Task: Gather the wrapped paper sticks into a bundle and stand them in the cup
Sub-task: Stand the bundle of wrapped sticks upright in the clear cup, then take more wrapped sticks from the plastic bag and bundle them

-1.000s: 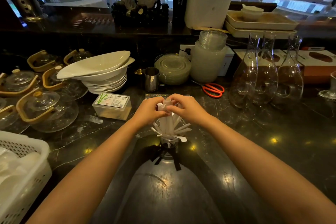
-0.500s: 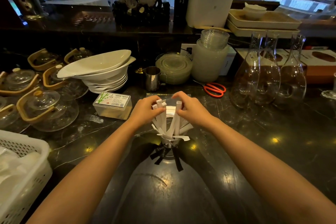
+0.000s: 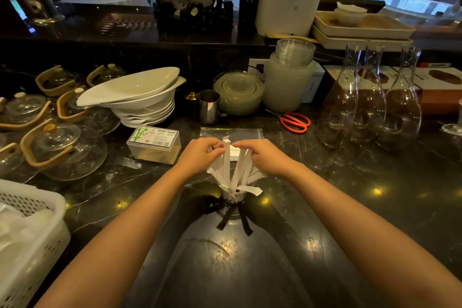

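Several white wrapped paper sticks [image 3: 226,165] stand fanned out in a small clear cup [image 3: 233,199] on the dark marble counter, in front of me at the centre. My left hand [image 3: 200,157] pinches the upper ends of the sticks on the left side. From the right, my right hand [image 3: 262,156] grips the tops of other sticks. A few sticks lean outward over the cup's rim to the right. The cup's lower part is dim and partly hidden by the sticks.
A flat clear plastic bag [image 3: 231,132] lies just behind the cup. A clear lidded box [image 3: 154,144] sits to the left, a steel jug [image 3: 209,107] and red scissors [image 3: 295,122] behind. Glass carafes [image 3: 370,105] stand right, teapots [image 3: 65,150] left, a white basket [image 3: 32,232] near left.
Both hands had spread apart with the stick tops half a second ago; now they have drawn closer again, pulling the upper ends of the sticks together above the cup.
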Demonstrator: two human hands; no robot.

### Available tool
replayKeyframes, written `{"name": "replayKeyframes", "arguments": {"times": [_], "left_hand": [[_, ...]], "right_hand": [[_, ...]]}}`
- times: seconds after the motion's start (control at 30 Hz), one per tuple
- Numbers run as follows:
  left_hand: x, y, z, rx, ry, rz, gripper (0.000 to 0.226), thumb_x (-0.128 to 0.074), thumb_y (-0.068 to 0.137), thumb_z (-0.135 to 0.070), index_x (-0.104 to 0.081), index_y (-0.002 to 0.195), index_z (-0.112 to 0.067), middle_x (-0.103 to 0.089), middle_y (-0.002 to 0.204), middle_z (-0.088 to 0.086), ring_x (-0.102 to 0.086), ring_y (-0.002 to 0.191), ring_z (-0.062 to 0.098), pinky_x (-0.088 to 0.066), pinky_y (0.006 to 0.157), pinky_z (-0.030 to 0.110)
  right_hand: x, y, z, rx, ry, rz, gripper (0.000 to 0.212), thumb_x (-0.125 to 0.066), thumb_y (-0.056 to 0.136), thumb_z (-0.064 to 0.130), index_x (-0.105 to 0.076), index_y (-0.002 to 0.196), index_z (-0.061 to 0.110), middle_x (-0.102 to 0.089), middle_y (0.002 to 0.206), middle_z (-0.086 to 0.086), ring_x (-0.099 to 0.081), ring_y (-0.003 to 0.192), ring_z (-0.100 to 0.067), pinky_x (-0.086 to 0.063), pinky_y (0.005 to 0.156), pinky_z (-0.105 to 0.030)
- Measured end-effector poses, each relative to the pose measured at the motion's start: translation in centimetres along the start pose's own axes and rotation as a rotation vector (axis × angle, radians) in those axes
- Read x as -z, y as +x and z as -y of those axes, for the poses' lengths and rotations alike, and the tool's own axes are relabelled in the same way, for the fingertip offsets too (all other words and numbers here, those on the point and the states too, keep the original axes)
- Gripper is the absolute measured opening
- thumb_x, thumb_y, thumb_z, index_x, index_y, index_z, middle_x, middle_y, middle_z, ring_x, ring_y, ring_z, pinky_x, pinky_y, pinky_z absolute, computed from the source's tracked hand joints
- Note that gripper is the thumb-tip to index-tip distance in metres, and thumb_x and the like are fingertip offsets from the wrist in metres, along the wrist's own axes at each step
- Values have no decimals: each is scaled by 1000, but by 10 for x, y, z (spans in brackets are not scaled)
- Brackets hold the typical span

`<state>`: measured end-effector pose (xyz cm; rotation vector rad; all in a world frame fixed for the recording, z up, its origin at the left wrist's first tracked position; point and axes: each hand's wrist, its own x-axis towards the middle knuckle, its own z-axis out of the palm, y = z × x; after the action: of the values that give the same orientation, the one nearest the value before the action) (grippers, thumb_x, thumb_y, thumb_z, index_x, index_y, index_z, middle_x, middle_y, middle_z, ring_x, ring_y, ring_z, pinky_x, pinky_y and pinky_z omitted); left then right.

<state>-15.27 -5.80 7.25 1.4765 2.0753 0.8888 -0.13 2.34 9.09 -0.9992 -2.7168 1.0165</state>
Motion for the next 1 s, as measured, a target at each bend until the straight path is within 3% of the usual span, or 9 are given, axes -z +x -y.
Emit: {"name": "replayKeyframes", "arguments": {"times": [0.17, 0.27, 0.37, 0.47, 0.6, 0.7, 0.87, 1.0], "left_hand": [[1, 1, 2, -10, -27, -44, 17, -48, 88, -33, -54, 95, -19, -59, 89, 2, -55, 80, 16, -44, 63, 25], [8, 6, 1, -26, -91, -69, 23, -45, 90, -33, -53, 104, -16, -59, 96, 4, -55, 87, 17, -42, 72, 28], [16, 14, -1, -75, -88, -89, 34, -43, 91, -29, -50, 121, -15, -58, 121, 9, -52, 105, 18, -43, 86, 32], [22, 24, -3, -133, -1, -90, 43, -41, 92, -29, -37, 134, -19, -40, 143, 9, -36, 131, 22, -31, 105, 40], [28, 45, -3, -147, 101, -114, 49, -40, 92, -33, -27, 139, -25, -22, 152, 8, -16, 141, 22, -18, 114, 48], [28, 64, 3, -59, 104, -61, 49, -36, 93, -36, -22, 140, -30, -17, 154, 9, -9, 142, 24, -14, 115, 51], [13, 89, 27, 223, -45, 23, 55, -42, 91, -35, -22, 140, -23, -31, 147, 18, -32, 133, 34, -29, 109, 48], [-4, 99, 47, 455, -56, 63, 69, -53, 85, -37, -19, 141, -17, -27, 148, 20, -29, 134, 38, -29, 110, 48]], "right_hand": [[3, 1, 3, 36, 43, 3, 54, -37, 87, -3, -39, 135, 21, -42, 143, -7, -55, 110, -19, -42, 83, -19], [9, 5, 5, 70, 42, -4, 49, -45, 90, 11, -34, 137, 19, -41, 144, -6, -47, 122, -24, -38, 94, -26], [17, 11, 7, 88, 76, -16, 56, -49, 90, 24, -25, 141, 22, -30, 150, -4, -31, 135, -19, -31, 104, -31], [24, 19, 9, 92, 81, -33, 66, -50, 89, 35, -15, 143, 23, -19, 154, -3, -19, 140, -19, -23, 112, -37], [35, 35, 9, 49, 69, -65, 73, -47, 88, 43, -6, 144, 20, -9, 156, -6, -8, 143, -22, -17, 116, -48], [42, 51, 4, -28, 143, -84, 72, -42, 90, 45, -4, 144, 16, -7, 156, -10, -10, 143, -25, -16, 117, -44], [42, 73, -19, -294, 360, -52, 70, -35, 92, 47, -7, 144, 11, -11, 155, -11, -16, 141, -27, -19, 112, -38], [30, 87, -47, -498, 387, -66, 74, -41, 90, 47, -9, 144, 7, -15, 154, -15, -22, 139, -32, -26, 109, -41]]}}
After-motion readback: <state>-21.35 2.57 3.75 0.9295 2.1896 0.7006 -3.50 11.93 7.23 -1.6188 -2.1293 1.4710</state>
